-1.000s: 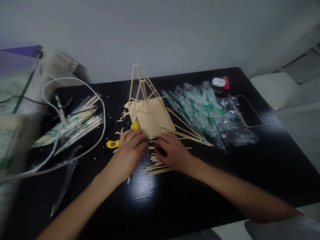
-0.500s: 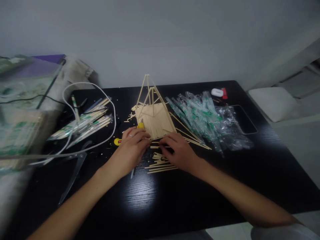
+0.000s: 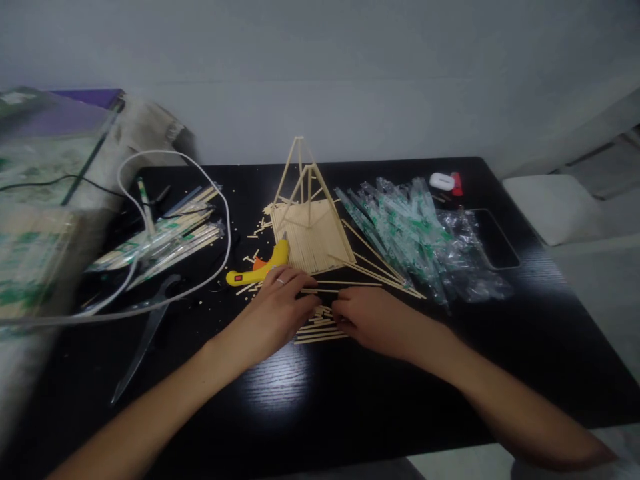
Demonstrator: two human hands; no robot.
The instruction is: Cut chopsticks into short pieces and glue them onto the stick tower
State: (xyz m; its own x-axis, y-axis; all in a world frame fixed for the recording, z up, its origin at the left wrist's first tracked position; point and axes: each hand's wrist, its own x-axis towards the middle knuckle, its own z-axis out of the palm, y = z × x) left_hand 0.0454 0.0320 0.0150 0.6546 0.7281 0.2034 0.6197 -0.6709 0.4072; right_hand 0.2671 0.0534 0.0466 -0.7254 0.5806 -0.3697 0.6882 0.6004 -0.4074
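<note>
On a black table [image 3: 380, 407], my left hand [image 3: 275, 310] and my right hand [image 3: 373, 320] rest side by side over a small pile of cut wooden sticks [image 3: 317, 330]. My left hand's fingers are curled and pinch one thin stick [image 3: 333, 291] that points right. My right hand's fingers are bent down onto the pile; what they grip is hidden. Just behind the hands stands a stick model [image 3: 310, 227], a flat panel with a pointed frame on it. A yellow glue gun [image 3: 257, 267] lies left of the model.
Empty clear wrappers [image 3: 415, 230] are heaped at the right, beside a dark phone [image 3: 493, 237] and a white and red object [image 3: 445, 181]. Wrapped chopsticks [image 3: 160, 243], a white cable [image 3: 220, 220] and scissors [image 3: 145, 340] lie at the left. A blurred bag [image 3: 40, 220] fills the far left.
Both hands have drawn back toward me from the model's front edge to the stick pile, uncovering the glue gun. My left hand now holds a thin stick.
</note>
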